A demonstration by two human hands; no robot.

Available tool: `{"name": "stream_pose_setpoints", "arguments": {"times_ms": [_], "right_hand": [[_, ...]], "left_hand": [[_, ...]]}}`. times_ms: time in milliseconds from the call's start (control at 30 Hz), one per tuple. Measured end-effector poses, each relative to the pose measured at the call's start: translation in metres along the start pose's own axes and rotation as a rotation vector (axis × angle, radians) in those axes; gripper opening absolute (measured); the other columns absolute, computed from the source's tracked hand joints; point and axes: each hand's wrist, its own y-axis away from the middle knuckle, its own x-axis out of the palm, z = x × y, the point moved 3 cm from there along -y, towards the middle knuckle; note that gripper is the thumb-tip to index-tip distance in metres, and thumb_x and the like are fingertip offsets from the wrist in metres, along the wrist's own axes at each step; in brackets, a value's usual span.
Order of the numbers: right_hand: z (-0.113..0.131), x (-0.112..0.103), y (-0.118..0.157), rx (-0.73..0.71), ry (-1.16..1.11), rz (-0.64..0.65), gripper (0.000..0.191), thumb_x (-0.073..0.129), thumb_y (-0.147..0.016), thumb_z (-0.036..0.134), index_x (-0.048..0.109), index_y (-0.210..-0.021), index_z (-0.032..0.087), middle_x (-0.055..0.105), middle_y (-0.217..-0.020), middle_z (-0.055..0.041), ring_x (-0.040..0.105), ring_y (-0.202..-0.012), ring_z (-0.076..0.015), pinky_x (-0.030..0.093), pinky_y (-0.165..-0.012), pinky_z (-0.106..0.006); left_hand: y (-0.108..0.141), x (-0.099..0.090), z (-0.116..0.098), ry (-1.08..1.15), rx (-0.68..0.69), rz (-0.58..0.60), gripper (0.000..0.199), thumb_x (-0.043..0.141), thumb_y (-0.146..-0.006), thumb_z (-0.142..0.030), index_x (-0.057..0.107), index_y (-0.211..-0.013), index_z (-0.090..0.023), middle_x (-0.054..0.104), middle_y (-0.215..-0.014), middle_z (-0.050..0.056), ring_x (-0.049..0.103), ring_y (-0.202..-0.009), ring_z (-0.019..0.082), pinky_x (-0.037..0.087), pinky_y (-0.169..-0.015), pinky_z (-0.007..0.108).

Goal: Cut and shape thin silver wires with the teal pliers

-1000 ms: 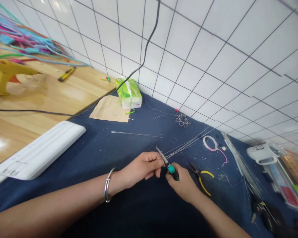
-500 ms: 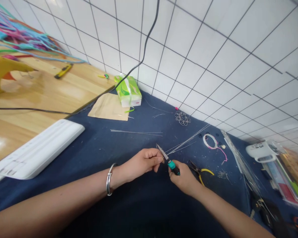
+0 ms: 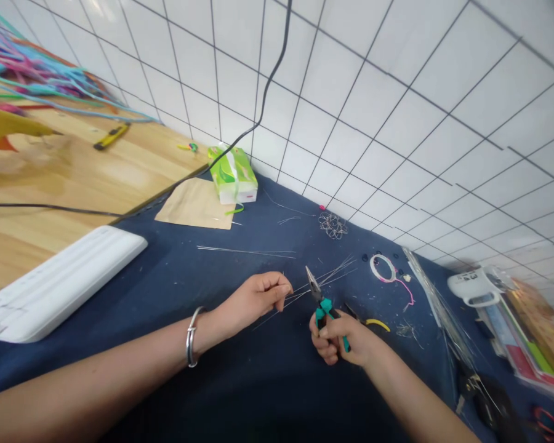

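Teal-handled pliers [image 3: 324, 306] have moved away from the left hand [image 3: 258, 299].

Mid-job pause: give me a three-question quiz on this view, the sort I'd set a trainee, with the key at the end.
1. True or false: the right hand holds the teal-and-black pliers with pointed metal tips.

2. Choose one. The cord trailing from the round, whitish ring is:
A) green
B) pink
C) black

3. Fill the blank: the silver metal bangle is worn on the ____ wrist.

Key: 1 True; 2 B; 3 left.
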Motion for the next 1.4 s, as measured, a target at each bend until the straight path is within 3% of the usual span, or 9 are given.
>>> {"name": "stream_pose_setpoints", "arguments": {"times_ms": [133, 233, 333, 467, 633, 700, 833, 933, 1400], "right_hand": [[0.003, -0.003, 0.0, -0.045, -0.001, -0.013, 0.014, 0.052, -0.064, 0.021, 0.047, -0.077, 0.017, 0.041, -0.059, 0.0047, 0.033, -0.043, -0.0049, 0.024, -0.043, -0.018], [0.009, 0.0, -0.003, -0.102, 0.018, -0.043, 0.012, 0.052, -0.066, 0.02, 0.047, -0.076, 0.017, 0.04, -0.058, 0.0049, 0.033, -0.044, -0.0051, 0.024, -0.043, -0.019], [0.013, 0.006, -0.009, -0.122, -0.028, -0.026, 0.012, 0.051, -0.066, 0.02, 0.047, -0.078, 0.018, 0.04, -0.059, 0.0047, 0.034, -0.045, -0.0053, 0.026, -0.043, -0.019], [0.006, 0.015, -0.017, -0.1, -0.063, -0.011, 0.012, 0.051, -0.066, 0.021, 0.047, -0.077, 0.018, 0.042, -0.06, 0.0042, 0.035, -0.045, -0.0054, 0.027, -0.043, -0.019], [-0.005, 0.023, -0.018, -0.152, -0.001, -0.023, 0.01, 0.054, -0.065, 0.019, 0.049, -0.073, 0.015, 0.042, -0.057, 0.0041, 0.036, -0.044, -0.0058, 0.027, -0.042, -0.019], [-0.007, 0.024, -0.017, -0.177, -0.008, -0.014, 0.011, 0.055, -0.065, 0.02, 0.05, -0.073, 0.015, 0.041, -0.056, 0.0042, 0.036, -0.044, -0.0059, 0.028, -0.043, -0.02], [-0.007, 0.021, -0.014, -0.184, -0.044, 0.031, 0.013, 0.056, -0.066, 0.02, 0.051, -0.077, 0.015, 0.041, -0.056, 0.0041, 0.036, -0.044, -0.0059, 0.028, -0.043, -0.02], [-0.008, 0.019, -0.013, -0.172, -0.087, 0.056, 0.016, 0.057, -0.065, 0.021, 0.052, -0.078, 0.015, 0.042, -0.058, 0.0039, 0.036, -0.045, -0.0058, 0.028, -0.044, -0.019], [-0.026, 0.031, -0.019, -0.093, -0.237, 0.077, 0.015, 0.051, -0.068, 0.021, 0.054, -0.081, 0.014, 0.049, -0.062, 0.0001, 0.045, -0.047, -0.0084, 0.037, -0.044, -0.022]], "left_hand": [[-0.004, -0.012, -0.005, -0.125, 0.015, -0.068, 0.024, 0.044, -0.085, -0.038, 0.054, -0.082, -0.016, 0.051, -0.061, -0.004, 0.03, -0.044, 0.006, 0.021, -0.043, 0.019], [-0.009, -0.025, -0.011, -0.333, 0.069, -0.114, 0.021, 0.044, -0.084, -0.034, 0.056, -0.08, -0.017, 0.054, -0.063, -0.003, 0.042, -0.053, 0.008, 0.031, -0.051, 0.019], [-0.014, -0.035, -0.015, -0.529, 0.12, -0.1, 0.018, 0.045, -0.082, -0.028, 0.059, -0.077, -0.017, 0.058, -0.068, -0.002, 0.049, -0.064, 0.011, 0.036, -0.061, 0.022], [-0.017, -0.042, -0.014, -0.671, 0.163, -0.067, 0.017, 0.046, -0.08, -0.025, 0.061, -0.076, -0.018, 0.059, -0.072, -0.002, 0.051, -0.067, 0.012, 0.036, -0.062, 0.022], [-0.019, -0.049, -0.006, -0.596, 0.005, -0.036, 0.021, 0.04, -0.082, -0.027, 0.059, -0.079, -0.018, 0.061, -0.067, -0.001, 0.048, -0.047, 0.009, 0.035, -0.049, 0.019], [-0.019, -0.051, -0.008, -0.65, 0.015, -0.039, 0.021, 0.04, -0.082, -0.026, 0.059, -0.079, -0.018, 0.061, -0.067, -0.001, 0.049, -0.048, 0.009, 0.035, -0.049, 0.019], [-0.018, -0.051, -0.015, -0.897, 0.181, -0.073, 0.017, 0.045, -0.081, -0.021, 0.062, -0.077, -0.018, 0.062, -0.074, 0.001, 0.055, -0.069, 0.014, 0.039, -0.065, 0.023], [-0.018, -0.047, -0.014, -0.952, 0.25, -0.062, 0.019, 0.044, -0.083, -0.021, 0.063, -0.081, -0.018, 0.063, -0.08, 0.003, 0.056, -0.077, 0.016, 0.04, -0.073, 0.026], [-0.02, -0.041, -0.008, -0.982, 0.237, 0.014, 0.021, 0.042, -0.086, -0.022, 0.062, -0.084, -0.018, 0.062, -0.081, 0.003, 0.056, -0.077, 0.016, 0.04, -0.074, 0.026]]}}
